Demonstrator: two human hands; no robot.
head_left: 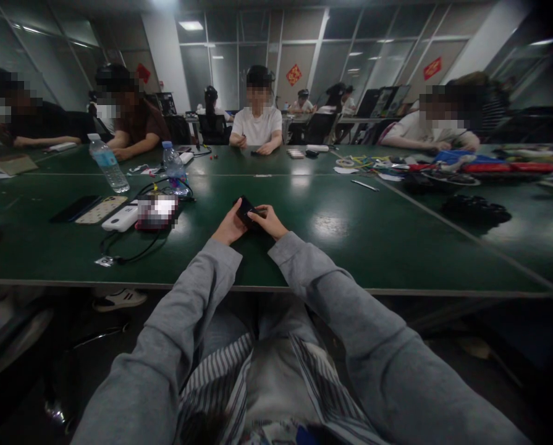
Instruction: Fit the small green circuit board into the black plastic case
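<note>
Both of my arms in grey sleeves reach out over the green table (350,241). My left hand (228,227) and my right hand (270,220) meet at the table's middle, fingers closed around a small black object (246,211) held between them just above the surface. What the black object is I cannot make out.
To the left lie phones (101,209), a white power bank (120,219), a black cable (132,252) and two water bottles (109,164). Several people sit along the far side. Coloured parts (461,164) and a black bundle (475,210) lie at the right.
</note>
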